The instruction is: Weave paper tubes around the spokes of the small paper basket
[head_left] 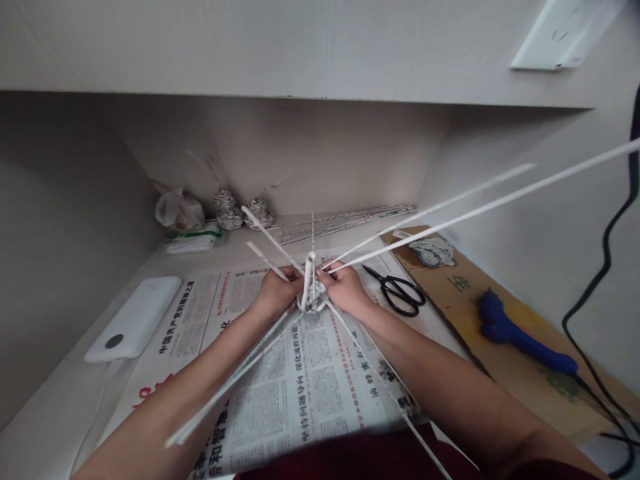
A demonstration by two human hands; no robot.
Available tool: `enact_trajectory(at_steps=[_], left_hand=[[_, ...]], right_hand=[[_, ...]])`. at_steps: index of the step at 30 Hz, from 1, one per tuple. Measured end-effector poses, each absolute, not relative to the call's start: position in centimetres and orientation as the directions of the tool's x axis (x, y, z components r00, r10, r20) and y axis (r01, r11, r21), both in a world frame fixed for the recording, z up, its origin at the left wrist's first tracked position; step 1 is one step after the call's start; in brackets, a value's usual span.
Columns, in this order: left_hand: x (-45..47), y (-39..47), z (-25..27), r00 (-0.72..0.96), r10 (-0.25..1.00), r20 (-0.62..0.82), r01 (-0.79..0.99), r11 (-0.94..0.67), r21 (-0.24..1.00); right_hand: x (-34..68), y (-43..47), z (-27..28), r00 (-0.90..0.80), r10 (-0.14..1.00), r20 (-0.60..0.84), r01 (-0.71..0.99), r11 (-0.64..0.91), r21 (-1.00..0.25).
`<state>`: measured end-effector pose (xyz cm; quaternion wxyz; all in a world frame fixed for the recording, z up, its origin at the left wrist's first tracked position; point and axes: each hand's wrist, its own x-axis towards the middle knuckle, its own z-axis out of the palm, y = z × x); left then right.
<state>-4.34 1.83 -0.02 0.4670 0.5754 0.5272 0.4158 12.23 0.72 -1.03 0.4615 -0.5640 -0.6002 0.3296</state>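
Between my two hands is a small woven piece (314, 298) of rolled newspaper, with long thin paper sticks spreading out of it in several directions. My left hand (283, 288) is closed on its left side, the fingers by the base of the sticks. On the right, my right hand (343, 283) pinches the piece near its top, where a long white paper stick (445, 225) runs out to the upper right. Some fingertips are hidden behind the weave. Newspaper (320, 380) is spread under both hands. Black-handled scissors (397, 291) lie just right of my right hand.
Woven paper gourd shapes (229, 210) and a plastic bag (180, 212) stand at the back left. Loose paper sticks (345, 223) lie along the back. A white box-like device (134, 320) is at left. A blue glue gun (523, 337) rests on cardboard (463, 323) at right, under a shelf edge.
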Motion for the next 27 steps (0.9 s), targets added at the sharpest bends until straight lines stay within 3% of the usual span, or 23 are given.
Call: enact_trajectory(at_steps=[4,9,12,16,22,27], left_hand=[[-4.5,1.6,0.9,0.004,1.0,0.023,0.303,-0.023,0.953],[-4.7,1.7,1.3,-0.094,0.992,0.087,0.295,-0.056,0.954],[-4.8,1.9,0.9,-0.104,0.99,0.095,0.29,-0.061,0.955],[-5.0,2.1,0.5,-0.111,0.989,0.093,0.283,-0.059,0.957],[-5.0,2.0,0.5,-0.072,0.995,0.065,0.223,-0.047,0.974],[-4.8,2.0,0.1,-0.056,0.998,0.027,0.165,-0.018,0.986]], right_hand=[[12.9,1.2,-0.7,0.109,0.984,0.139,0.344,0.094,-0.934],[13.9,0.4,1.3,0.101,0.983,0.15,0.52,0.077,-0.851],[14.1,-0.2,2.2,-0.003,1.0,0.023,0.587,0.02,-0.809],[13.8,-0.6,2.2,-0.125,0.954,-0.271,0.416,-0.197,-0.888],[12.7,-1.3,3.2,-0.111,0.967,-0.228,0.087,-0.219,-0.972],[12.2,-1.7,4.1,-0.096,0.964,-0.247,0.034,-0.245,-0.969]])
